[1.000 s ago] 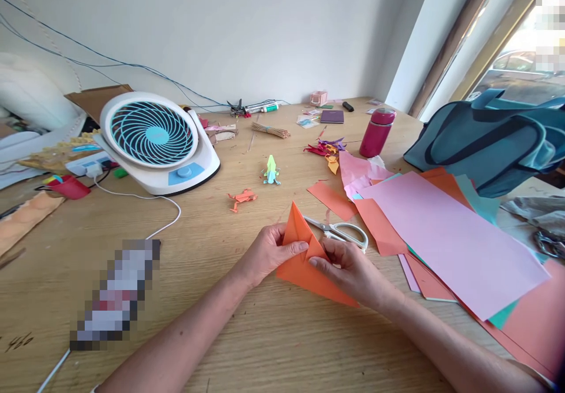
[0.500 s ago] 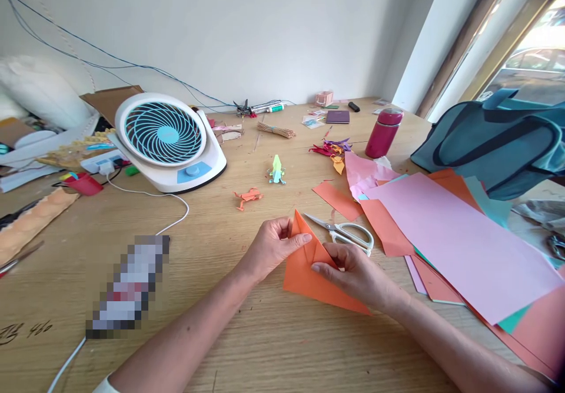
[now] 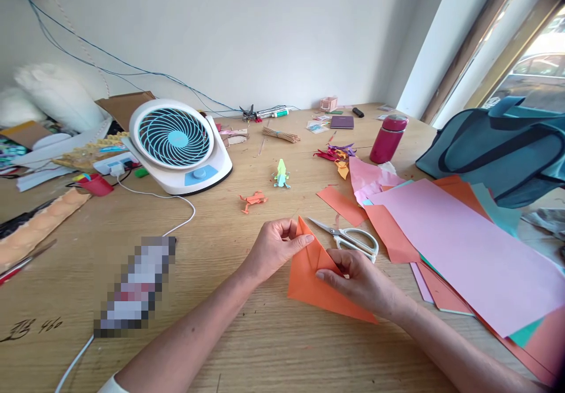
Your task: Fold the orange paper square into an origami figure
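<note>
Between my hands is an orange sheet of folding paper [image 3: 309, 290], creased into a point at its top and wider at the bottom. My left hand [image 3: 278, 245] pinches it near the pointed top, thumb across the front. Lower down, my right hand [image 3: 356, 276] grips the right edge, its thumb pressed on the front face and the other fingers partly hidden. White-handled scissors [image 3: 356, 241] lie on the table just beyond my right hand. Farther back sit an orange folded paper figure [image 3: 253, 201] and a green and blue one [image 3: 281, 175].
Coloured paper sheets [image 3: 459, 246] lie piled on the right, beside a blue bag [image 3: 489, 152] and a dark pink flask [image 3: 388, 140]. A white fan [image 3: 212, 172] stands at the left back. A blurred-out flat object [image 3: 136, 287] with a white cable lies at the left.
The whole view has shifted slightly, so things appear a little farther right and lower. Both hands keep their hold on the orange paper, with hardly any movement.
</note>
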The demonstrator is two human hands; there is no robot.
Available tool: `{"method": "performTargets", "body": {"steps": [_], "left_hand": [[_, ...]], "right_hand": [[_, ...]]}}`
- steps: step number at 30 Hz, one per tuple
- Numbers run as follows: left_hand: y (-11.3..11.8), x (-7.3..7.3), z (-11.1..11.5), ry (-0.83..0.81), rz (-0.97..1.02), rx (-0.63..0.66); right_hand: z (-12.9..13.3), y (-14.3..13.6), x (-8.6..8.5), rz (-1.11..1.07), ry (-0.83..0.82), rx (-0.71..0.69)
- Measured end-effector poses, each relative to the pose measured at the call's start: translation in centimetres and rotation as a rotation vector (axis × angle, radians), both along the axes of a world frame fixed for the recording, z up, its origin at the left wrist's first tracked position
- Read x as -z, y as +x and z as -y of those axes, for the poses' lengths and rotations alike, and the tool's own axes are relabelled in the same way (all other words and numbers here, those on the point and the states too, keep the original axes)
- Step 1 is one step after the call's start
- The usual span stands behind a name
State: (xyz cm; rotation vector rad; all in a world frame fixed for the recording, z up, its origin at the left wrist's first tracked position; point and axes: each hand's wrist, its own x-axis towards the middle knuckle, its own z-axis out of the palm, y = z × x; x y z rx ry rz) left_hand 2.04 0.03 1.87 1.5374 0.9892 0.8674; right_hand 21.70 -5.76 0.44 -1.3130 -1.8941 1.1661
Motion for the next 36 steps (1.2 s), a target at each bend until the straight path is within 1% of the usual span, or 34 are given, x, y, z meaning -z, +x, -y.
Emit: {"method": "performTargets", "body": {"steps": [3, 7, 15, 20, 23, 28, 30, 32, 36], "left_hand": [[-0.1, 0.0, -0.1, -0.001, 0.018, 0.000], [-0.3, -0.2, -0.4, -0.009, 0.030, -0.032], [-0.8, -0.9, -1.0, 0.044, -0.022, -0.107], [-0.7, -1.5, -0.9, 0.053, -0.017, -0.117], [-0.6, -1.6, -0.7, -0.006, 0.013, -0.082], [-0.2, -0.9, -0.2, -0.168, 0.112, 0.134], [0.1, -0.5, 0.2, -0.208, 0.092, 0.182], [0.3, -0.4, 0.5, -0.226, 0.043, 0.180], [0.6, -0.4, 0.8, -0.210, -0.004, 0.097]], "right_hand": [[0.0, 0.0, 0.0, -0.010, -0.020, -0.021], [0.1, -0.1, 0.1, -0.015, -0.026, -0.050], [0.1, -0.1, 0.2, 0.026, -0.019, -0.046], [0.1, -0.1, 0.3, 0.024, -0.020, -0.035], [0.1, -0.2, 0.4, 0.020, -0.042, -0.022], [0.1, -0.3, 0.4, -0.015, -0.069, 0.034], [0.1, -0.3, 0.3, -0.016, -0.075, 0.042], [0.1, -0.3, 0.2, -0.003, -0.064, 0.041], [0.1, -0.2, 0.2, -0.003, -0.054, 0.036]]}}
